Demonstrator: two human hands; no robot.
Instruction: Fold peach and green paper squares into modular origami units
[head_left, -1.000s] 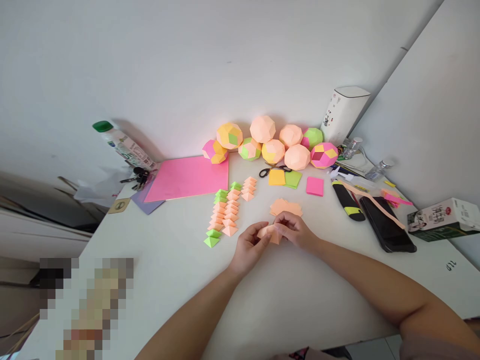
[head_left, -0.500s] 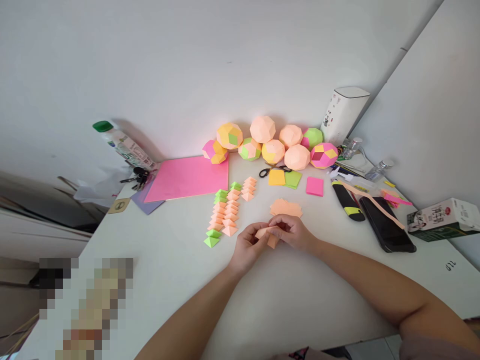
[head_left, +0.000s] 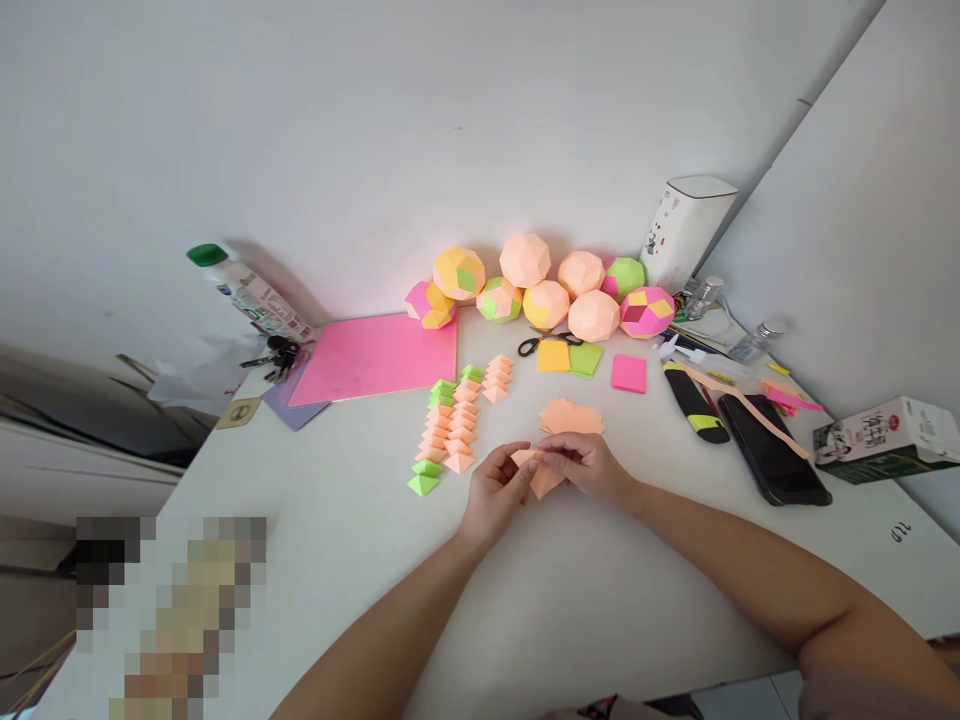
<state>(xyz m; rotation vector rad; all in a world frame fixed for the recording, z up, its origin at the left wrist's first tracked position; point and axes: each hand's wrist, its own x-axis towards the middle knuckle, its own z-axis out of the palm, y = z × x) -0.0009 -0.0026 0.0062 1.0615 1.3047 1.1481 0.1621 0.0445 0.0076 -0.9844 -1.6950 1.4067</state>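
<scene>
A small peach paper piece (head_left: 547, 480) is pinched between my left hand (head_left: 496, 495) and my right hand (head_left: 590, 467), low over the table. Fingers cover part of it, so its folds are partly hidden. Just beyond my right hand lies a loose pile of peach paper sheets (head_left: 571, 415). To the left of my hands, folded peach units (head_left: 460, 462) and green units (head_left: 424, 485) overlap in rows. Orange notes (head_left: 553, 356), green notes (head_left: 586, 359) and pink notes (head_left: 628, 373) lie farther back, near black scissors (head_left: 529, 346).
Several paper balls (head_left: 525, 262) line the wall. A pink board (head_left: 379, 355), keys and a bottle (head_left: 259, 300) are at the left. A cutter (head_left: 694, 402), phone (head_left: 772, 450), carton (head_left: 885, 437) and white container (head_left: 686, 230) stand or lie right.
The peach piece has turned between my fingers, and more of its lower part shows. My fingers have shifted slightly around it.
</scene>
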